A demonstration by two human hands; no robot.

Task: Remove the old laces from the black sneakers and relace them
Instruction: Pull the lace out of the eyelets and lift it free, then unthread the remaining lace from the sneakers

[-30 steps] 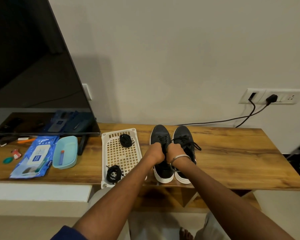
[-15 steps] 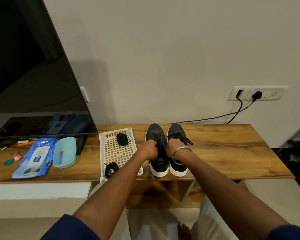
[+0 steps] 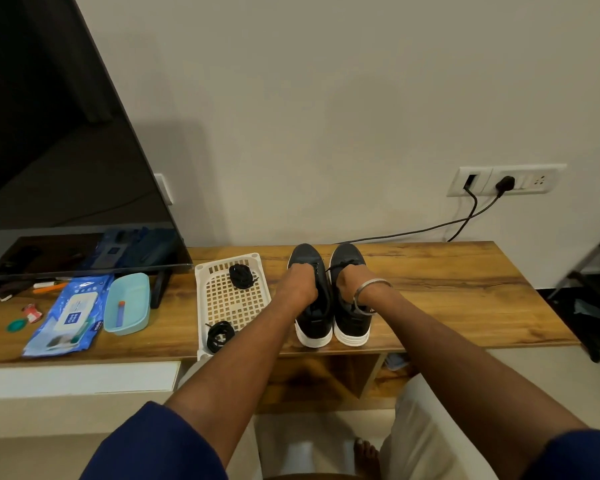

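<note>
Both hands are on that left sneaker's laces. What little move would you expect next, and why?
Probably a pull outward to loosen the lace. The left hand and right hand sit curled at the left sneaker, with a lace strand taut between them, and both shoes look laced.

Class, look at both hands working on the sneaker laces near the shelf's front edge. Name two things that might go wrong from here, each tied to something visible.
1. The sneakers' white heels sit at the wooden shelf's front edge; a tug from the left hand or right hand might drag a shoe off.
2. The white basket also overhangs that edge, and the left forearm crosses its corner beside a coiled lace; a nudge could tip it.
</note>
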